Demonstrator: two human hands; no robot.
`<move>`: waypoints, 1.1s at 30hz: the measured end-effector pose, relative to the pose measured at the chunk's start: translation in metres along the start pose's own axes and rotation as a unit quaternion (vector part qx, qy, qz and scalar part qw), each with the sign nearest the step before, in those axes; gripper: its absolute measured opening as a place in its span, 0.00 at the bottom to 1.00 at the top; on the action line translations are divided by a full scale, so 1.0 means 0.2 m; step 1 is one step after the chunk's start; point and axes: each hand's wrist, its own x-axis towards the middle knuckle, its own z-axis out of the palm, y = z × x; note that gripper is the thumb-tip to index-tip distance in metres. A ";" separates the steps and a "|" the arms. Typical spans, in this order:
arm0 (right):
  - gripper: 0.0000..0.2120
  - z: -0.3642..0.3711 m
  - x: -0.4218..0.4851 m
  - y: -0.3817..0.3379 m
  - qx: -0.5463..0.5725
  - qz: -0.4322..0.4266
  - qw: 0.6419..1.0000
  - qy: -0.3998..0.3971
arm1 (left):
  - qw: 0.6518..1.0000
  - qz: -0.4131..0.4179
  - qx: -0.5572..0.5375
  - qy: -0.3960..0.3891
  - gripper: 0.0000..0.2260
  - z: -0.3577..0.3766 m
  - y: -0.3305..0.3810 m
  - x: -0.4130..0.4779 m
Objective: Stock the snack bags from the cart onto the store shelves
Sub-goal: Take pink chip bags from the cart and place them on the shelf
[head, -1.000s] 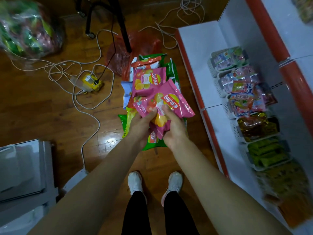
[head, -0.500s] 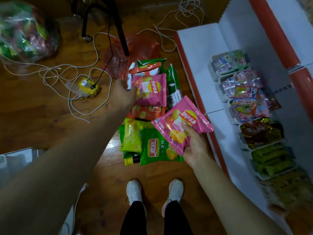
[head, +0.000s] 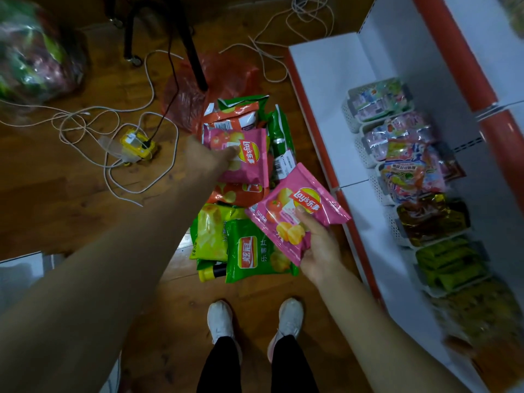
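— Two pink chip bags are in play. Where is the first one?

— The right hand (head: 319,248) grips the nearer pink bag (head: 297,212), fingers under its lower end and the thumb pressed on its face. The bag tilts up and away from the palm, lifted clear of the pile.

— And the other hand?

— The left hand (head: 211,160) reaches out past the right one and rests on the far pink bag (head: 245,157), thumb on the printed front. Its fingers are tucked behind the bag's edge, so I cannot tell whether they are closed round it.

— What lies beneath the hands?

— A heap of snack bags (head: 241,194) on the wooden floor (head: 56,194). A green bag (head: 251,256) sits just below and to the left of the right hand, touching a yellow-green bag (head: 211,231) beside it. An orange bag (head: 232,117) lies just beyond the left hand.

— And the shelves?

— A white shelf (head: 326,80) with a red front edge runs to the right of the right hand. White baskets (head: 365,148) of packaged snacks stand in a row on it, well clear of both hands.

— Anything else?

— White cables (head: 113,171) and a yellow power block (head: 137,144) lie to the left of the left hand. White shoes (head: 219,317) show below both arms.
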 end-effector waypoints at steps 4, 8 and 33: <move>0.32 0.00 -0.03 0.01 0.001 0.004 1.000 -0.003 | 0.996 -0.006 -0.092 0.004 0.20 -0.03 0.00 -0.05; 0.33 0.01 -0.07 0.01 0.018 0.006 0.999 -0.025 | 0.988 0.009 -0.155 -0.025 0.25 -0.06 0.00 -0.13; 0.15 -0.30 -0.67 -0.25 -0.056 -0.091 0.982 -0.156 | 0.903 -0.079 -0.035 -0.421 0.22 -0.19 0.08 -0.89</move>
